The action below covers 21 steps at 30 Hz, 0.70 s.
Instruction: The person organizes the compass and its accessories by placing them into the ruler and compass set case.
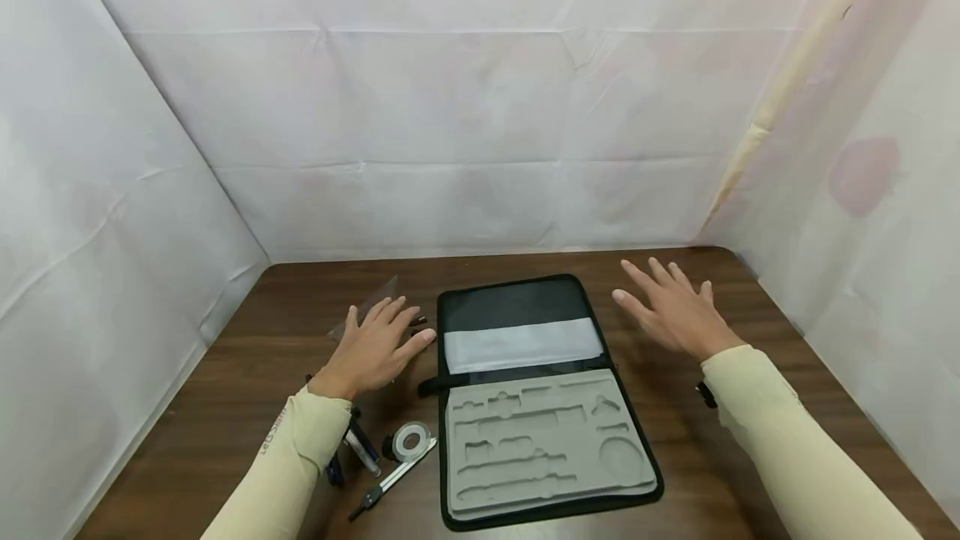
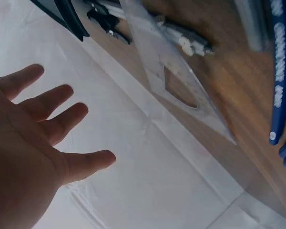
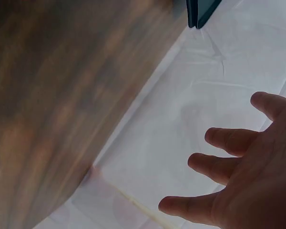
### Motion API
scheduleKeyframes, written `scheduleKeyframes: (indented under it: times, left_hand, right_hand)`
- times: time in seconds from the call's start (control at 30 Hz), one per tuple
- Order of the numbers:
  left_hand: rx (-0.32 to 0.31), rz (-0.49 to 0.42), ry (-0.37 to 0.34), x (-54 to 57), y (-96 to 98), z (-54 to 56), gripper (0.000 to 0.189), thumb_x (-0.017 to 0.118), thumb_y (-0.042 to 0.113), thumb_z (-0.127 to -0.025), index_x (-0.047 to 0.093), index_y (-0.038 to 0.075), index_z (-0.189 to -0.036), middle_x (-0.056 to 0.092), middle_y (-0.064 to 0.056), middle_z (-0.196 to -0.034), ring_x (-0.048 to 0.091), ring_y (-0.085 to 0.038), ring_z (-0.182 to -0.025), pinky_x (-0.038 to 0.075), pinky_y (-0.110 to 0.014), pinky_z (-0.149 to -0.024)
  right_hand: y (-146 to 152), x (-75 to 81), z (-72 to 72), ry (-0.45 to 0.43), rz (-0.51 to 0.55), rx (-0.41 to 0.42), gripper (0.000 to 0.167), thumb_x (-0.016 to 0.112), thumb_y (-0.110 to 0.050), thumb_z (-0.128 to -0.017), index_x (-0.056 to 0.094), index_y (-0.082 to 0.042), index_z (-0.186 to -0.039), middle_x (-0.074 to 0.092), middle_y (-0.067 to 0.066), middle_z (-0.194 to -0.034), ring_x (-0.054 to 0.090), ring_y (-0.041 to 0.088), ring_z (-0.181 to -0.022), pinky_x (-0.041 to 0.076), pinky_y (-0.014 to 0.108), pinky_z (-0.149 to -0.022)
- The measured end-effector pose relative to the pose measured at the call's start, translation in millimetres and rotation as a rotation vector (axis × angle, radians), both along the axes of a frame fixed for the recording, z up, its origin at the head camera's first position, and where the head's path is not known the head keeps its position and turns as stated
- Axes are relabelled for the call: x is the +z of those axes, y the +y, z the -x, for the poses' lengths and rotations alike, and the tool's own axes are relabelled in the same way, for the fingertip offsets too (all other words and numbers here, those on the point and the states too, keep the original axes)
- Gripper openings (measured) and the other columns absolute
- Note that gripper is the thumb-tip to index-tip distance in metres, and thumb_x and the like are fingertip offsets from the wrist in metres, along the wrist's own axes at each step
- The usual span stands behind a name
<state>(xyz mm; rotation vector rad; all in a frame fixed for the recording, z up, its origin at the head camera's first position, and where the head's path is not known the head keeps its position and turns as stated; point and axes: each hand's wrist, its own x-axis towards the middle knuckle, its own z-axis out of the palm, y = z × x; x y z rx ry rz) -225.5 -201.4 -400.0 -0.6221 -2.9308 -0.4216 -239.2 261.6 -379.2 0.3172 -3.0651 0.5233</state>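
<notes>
My left hand hovers with spread fingers at the left side of an open black zip case, holding nothing. To the case's right, my right hand is held out with fingers apart and is likewise free of any object. A grey moulded insert with shaped hollows fills the case's near half. Beyond the left hand lies a clear set square, partly hidden in the head view. Beside it in the left wrist view is a metal-and-black drawing instrument, its kind unclear.
Left of the case lie a compass, a white ring-shaped roll and several pen-like items, partly under the left forearm. A blue pen with white lettering shows in the left wrist view. White sheeting surrounds the wooden table.
</notes>
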Motion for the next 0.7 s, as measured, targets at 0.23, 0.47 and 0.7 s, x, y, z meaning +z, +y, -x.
scheduleKeyframes:
  times: [0.23, 0.47, 0.7]
  left_hand:
    - [-0.115, -0.023, 0.112, 1.0, -1.3, -20.0, 0.055, 0.050, 0.049, -0.103, 0.060, 0.007, -0.136, 0.057, -0.016, -0.138, 0.050, -0.037, -0.130, 0.039, -0.059, -0.104]
    - [-0.099, -0.069, 0.049, -4.0, -8.3, -45.7, 0.056, 0.046, 0.053, -0.103, 0.062, 0.010, -0.135, 0.062, -0.011, -0.132, 0.058, -0.032, -0.122, 0.047, -0.055, -0.097]
    - [-0.097, -0.129, -0.116, -0.8, -12.1, -67.6, 0.052, 0.051, 0.059, -0.099, 0.069, 0.017, -0.123, 0.066, 0.003, -0.120, 0.063, -0.018, -0.110, 0.051, -0.047, -0.090]
  right_hand:
    - [-9, -13.5, -20.9, 0.034, 0.003, 0.053, 0.072, 0.032, -0.066, -0.101, 0.022, -0.028, -0.161, 0.015, 0.022, -0.164, 0.009, 0.051, -0.147, -0.001, 0.082, -0.100]
    - [-23, -36.4, -42.9, 0.077, 0.004, 0.089, 0.067, 0.037, -0.064, -0.101, 0.034, -0.028, -0.157, 0.028, 0.018, -0.161, 0.020, 0.048, -0.146, 0.003, 0.081, -0.102]
    - [-37, -54.4, -59.5, 0.078, 0.020, 0.121, 0.067, 0.038, -0.065, -0.100, 0.040, -0.027, -0.155, 0.036, 0.016, -0.157, 0.028, 0.047, -0.144, 0.006, 0.080, -0.102]
